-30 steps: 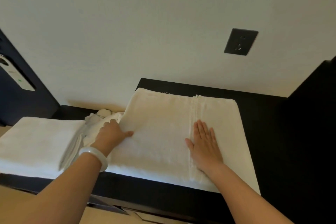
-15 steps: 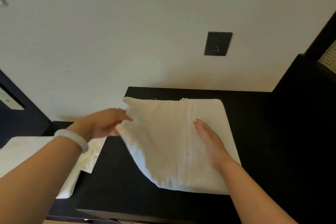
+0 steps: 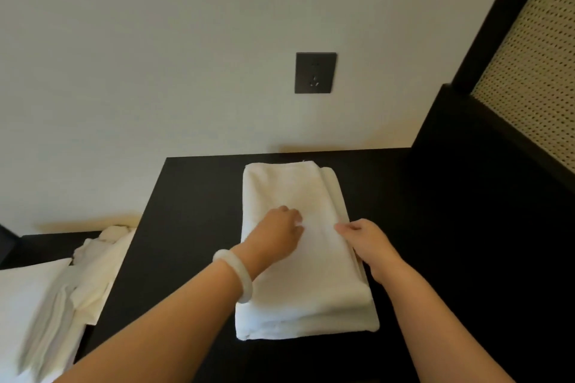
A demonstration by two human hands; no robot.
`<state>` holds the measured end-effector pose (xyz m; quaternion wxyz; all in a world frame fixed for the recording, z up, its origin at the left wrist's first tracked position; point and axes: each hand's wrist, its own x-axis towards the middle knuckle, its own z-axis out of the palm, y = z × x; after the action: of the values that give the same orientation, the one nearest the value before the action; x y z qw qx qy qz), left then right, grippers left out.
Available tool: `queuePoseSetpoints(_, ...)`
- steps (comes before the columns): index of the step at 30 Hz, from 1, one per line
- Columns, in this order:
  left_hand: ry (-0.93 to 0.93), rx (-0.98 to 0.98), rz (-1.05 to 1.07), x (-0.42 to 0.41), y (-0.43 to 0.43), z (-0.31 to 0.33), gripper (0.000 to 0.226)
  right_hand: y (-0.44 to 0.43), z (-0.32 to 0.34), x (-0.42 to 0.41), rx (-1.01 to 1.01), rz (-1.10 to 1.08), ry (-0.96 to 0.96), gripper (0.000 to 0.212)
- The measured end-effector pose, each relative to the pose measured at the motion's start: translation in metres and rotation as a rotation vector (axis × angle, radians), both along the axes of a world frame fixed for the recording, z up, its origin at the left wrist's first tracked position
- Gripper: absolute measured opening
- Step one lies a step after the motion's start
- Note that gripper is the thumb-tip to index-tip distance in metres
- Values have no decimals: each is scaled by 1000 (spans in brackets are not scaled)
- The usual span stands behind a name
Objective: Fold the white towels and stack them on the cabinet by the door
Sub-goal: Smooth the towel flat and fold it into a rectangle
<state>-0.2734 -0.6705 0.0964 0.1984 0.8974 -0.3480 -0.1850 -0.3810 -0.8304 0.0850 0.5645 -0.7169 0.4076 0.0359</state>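
A folded white terry towel (image 3: 306, 258) lies as a thick, soft-edged rectangle on the flat matte top of a black cabinet (image 3: 193, 211). Its long sides run away from the person, and its stacked layers show as rounded rolls along the near and right edges.

The left hand (image 3: 277, 235) rests on top of the towel, near its middle. Its fingers (image 3: 295, 218) are bent down onto the nap, and it cannot be told whether they pinch any fabric. A smooth, pale, milky bangle (image 3: 236, 277) circles that wrist, over the towel's left edge.

The right hand (image 3: 370, 244) is at the towel's right edge. Its thumb lies on the top surface and its fingers (image 3: 357, 253) are curled around the side, gripping the layered fold.

Behind the towel rises a plain cream wall (image 3: 155, 56) carrying a dark square socket plate (image 3: 315, 72). To the towel's right and higher up stands a woven cane panel (image 3: 535, 78), finely perforated and set in a black frame.

Well to the left of the towel, past the cabinet's edge, is a crumpled heap of white cloth (image 3: 99, 261). Further left again lies a flat white towel (image 3: 21, 305), blurred at the picture's border.
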Motion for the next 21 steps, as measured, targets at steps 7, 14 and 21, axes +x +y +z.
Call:
queuePoseSetpoints(7, -331, 165, -354, -4, 40, -46, 69, 8, -14, 21, -438, 100, 148, 42)
queuePoseSetpoints(14, -181, 182, -127, -36, 43, -42, 67, -1, -6, 53, -495, 367, 85, 39)
queuePoseSetpoints(21, -330, 240, -83, -51, 49, -26, 71, -1, 7, 94, -531, 820, -4, 36)
